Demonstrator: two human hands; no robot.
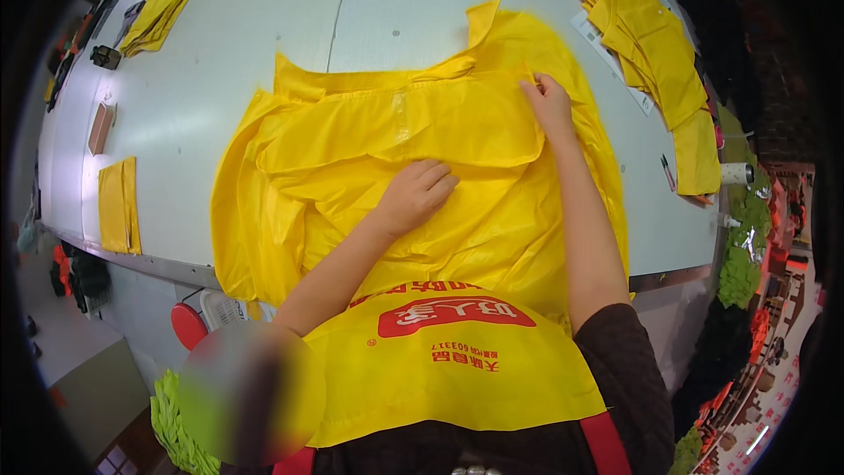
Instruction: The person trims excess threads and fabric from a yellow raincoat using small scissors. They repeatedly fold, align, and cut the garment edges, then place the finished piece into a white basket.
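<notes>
A large yellow garment (369,127) of thin, slightly shiny cloth lies spread and creased on the pale table in front of me. Its far edge has upturned points, and a wide flap crosses its middle. My right hand (549,107) pinches the cloth near the right end of that flap, thumb against fingers. Lower and nearer the centre, my left hand (417,197) rests on the garment just below the flap's edge. Its fingers are curled down into the cloth, and their tips are hidden.
Folded yellow cloth pieces (164,7) lie at the far left, and another stack (120,204) lies at the near left edge. More yellow pieces (651,44) are piled at right, beside a pen (668,172) and thread spool (737,173). A brown block (102,128) sits at left.
</notes>
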